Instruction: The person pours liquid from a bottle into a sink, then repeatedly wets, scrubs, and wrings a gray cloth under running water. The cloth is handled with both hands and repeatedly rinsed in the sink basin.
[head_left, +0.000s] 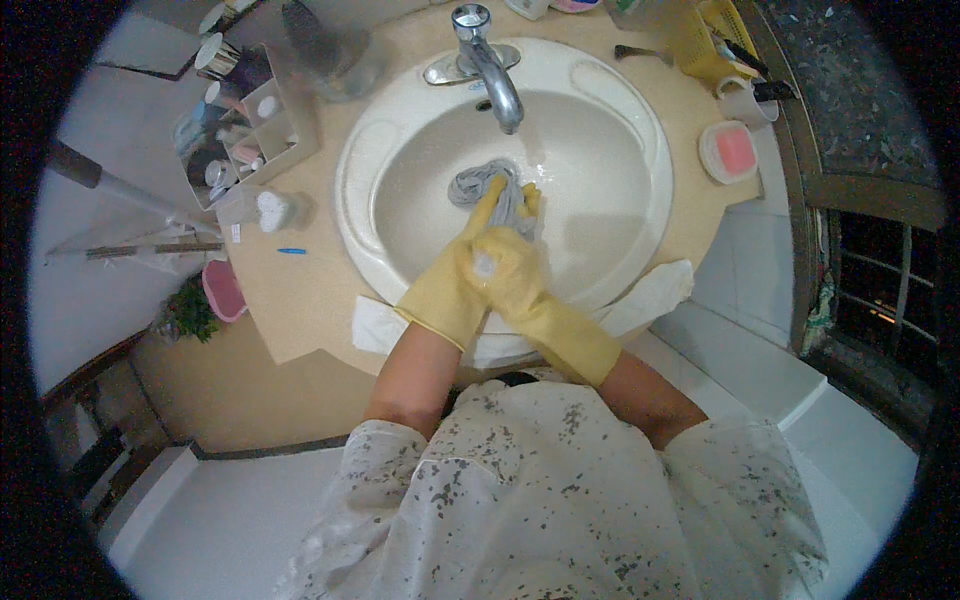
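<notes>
Both hands wear yellow rubber gloves over the front of a white oval washbasin (607, 247). A wet grey cloth (472, 187) lies bunched near the drain and runs back towards the gloves. My left hand (487, 225) grips it, with gloved fingers showing on both sides of the cloth. My right hand (510, 270) is a fist against the left palm and wrist, closed on the near end of the cloth; the part inside the fist is hidden. A white patch like suds (484, 264) sits on the gloves. The chrome tap (499, 90) stands behind, its spout above the bowl.
White cloths (652, 296) lie along the basin's front rim. On the counter's left are a divided organizer (289, 142) with toiletries, a white heart-shaped container (274, 211) and a small blue object (291, 251). To the right stand a yellow basket (694, 45), a white mug (746, 105) and a pink soap box (729, 152).
</notes>
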